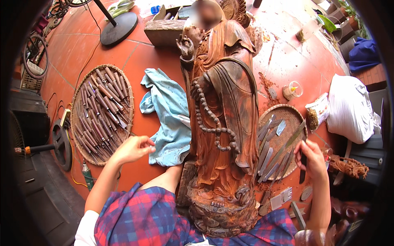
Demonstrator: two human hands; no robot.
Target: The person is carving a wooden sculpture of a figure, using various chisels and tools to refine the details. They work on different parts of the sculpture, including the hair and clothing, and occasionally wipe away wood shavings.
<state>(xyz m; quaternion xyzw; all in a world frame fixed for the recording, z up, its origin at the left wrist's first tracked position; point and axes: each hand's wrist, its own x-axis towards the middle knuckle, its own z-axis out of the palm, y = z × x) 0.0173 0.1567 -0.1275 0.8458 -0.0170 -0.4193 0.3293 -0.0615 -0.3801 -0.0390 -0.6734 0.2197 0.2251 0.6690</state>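
The dark reddish-brown carved wooden statue (pixel 223 123), a robed figure with a beaded string, lies between my legs with its carved base toward me. My left hand (pixel 135 148) hovers between a round basket of wooden-handled chisels (pixel 132 107) and a light blue cloth (pixel 164 108); its fingers are loosely bent, with nothing visible in them. By the right rim of a second round basket (pixel 303 119), my right hand (pixel 312 158) has its fingers curled. A dark flat strip (pixel 302 176) shows below them; its upper end is hidden. Several flat files (pixel 266 158) lie in that basket.
A round black stand base (pixel 119 29) and a wooden block (pixel 165 33) are farther off. A small clear jar (pixel 292 90) and a white sack (pixel 349 108) stand at right. Wood shavings lie on the red tiles. At left are a fan (pixel 16 143) and a green rotary tool (pixel 87 174).
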